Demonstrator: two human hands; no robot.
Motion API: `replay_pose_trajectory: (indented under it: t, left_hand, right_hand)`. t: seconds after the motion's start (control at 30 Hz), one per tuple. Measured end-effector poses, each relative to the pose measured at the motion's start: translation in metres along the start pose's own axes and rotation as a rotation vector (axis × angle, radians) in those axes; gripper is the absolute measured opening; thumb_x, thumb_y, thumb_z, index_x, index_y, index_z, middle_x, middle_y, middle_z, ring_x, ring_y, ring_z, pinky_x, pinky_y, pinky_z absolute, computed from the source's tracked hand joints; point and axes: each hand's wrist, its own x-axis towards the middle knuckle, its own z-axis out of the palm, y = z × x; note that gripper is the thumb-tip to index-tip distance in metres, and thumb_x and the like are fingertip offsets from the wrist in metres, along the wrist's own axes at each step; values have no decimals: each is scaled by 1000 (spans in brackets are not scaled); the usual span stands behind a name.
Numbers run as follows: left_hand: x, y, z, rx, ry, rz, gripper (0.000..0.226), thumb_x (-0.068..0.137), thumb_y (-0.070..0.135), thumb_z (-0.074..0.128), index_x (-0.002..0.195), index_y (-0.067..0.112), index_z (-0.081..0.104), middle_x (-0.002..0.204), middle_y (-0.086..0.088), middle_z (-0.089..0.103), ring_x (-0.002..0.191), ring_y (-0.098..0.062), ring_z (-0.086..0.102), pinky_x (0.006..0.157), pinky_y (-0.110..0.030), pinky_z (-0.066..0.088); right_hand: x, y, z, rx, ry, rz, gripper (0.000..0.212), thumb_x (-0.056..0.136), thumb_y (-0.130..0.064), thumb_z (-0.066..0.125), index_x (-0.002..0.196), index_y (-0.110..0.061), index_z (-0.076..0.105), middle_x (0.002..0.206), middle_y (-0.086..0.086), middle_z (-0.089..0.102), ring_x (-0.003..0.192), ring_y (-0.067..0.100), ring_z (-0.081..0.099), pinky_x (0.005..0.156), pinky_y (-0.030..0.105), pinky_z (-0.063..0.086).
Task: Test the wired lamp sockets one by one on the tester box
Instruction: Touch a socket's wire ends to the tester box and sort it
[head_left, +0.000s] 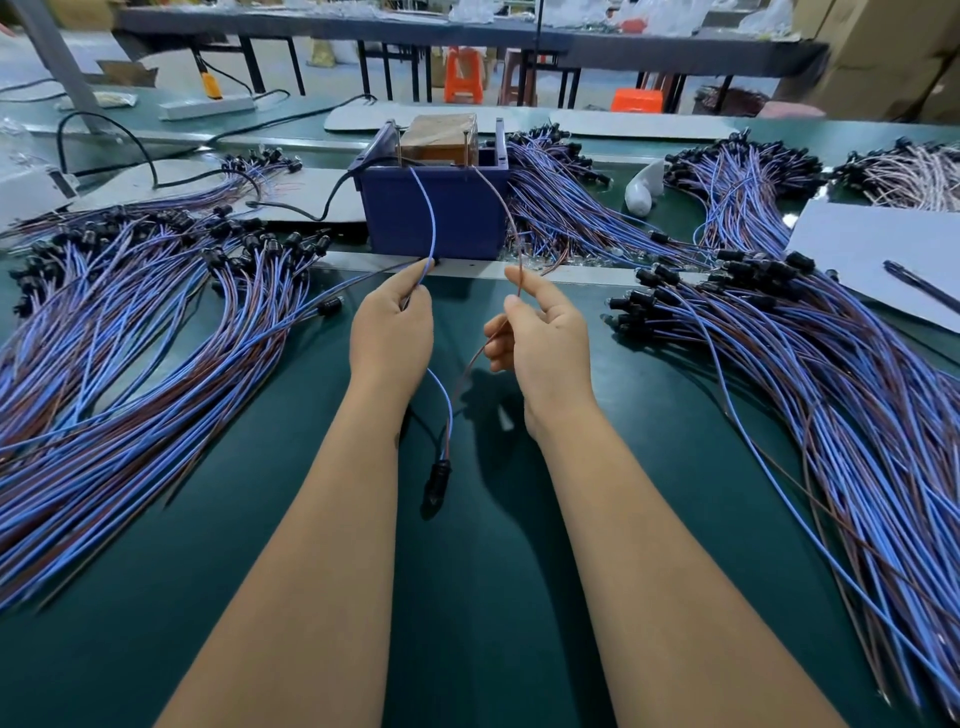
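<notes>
Socket (435, 480) hangs low between the two forearms, above the green desk (483, 597), its long axis near upright with the wired end up; its lower end is blurred and hard to make out. From its top a blue wire (430, 218) and a brown wire (500, 205) part. The left hand (390, 327) has its grip clamped on the blue wire, pinched at the fingertips, which are hidden behind the back of the hand. The right hand (537, 338) pinches the brown wire between thumb and forefinger, the other fingers curled. Both wires arc up and away to the top of the blue tester box (434, 213), each ending near an upright metal pin; whether the bare ends touch the pins cannot be told. A brown block (440, 136) sits inside the box, partly hidden by its walls. A black cable (322, 205) leaves the box on the left. Heaps of wired sockets lie on both sides: a left heap (135, 332) and a right heap (810, 374), each cut off by the frame edge. A pen (922, 286) lies on a white sheet (878, 244) at far right. No writing or label can be read anywhere.
</notes>
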Motion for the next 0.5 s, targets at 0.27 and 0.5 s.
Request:
replay_pose_trajectory:
  t: [0.27,0.5]
  left_hand:
    - [1,0,-2,-27,31,-39,39,99,18,42,128,32,62,44,19,38,40,-3,31,40,-13,30]
    - [-1,4,-4,-50,126,-61,29,96,11,38,104,22,63,47,14,35,36,-3,31,37,-14,27]
  right_hand:
    - [0,-2,0,-34,-26,13,33,99,-6,46,121,-25,63,65,2,58,48,8,52,46,22,48]
    - [0,-1,1,-43,-32,21,35,99,-5,46,123,-21,64,63,2,56,46,8,50,44,21,46]
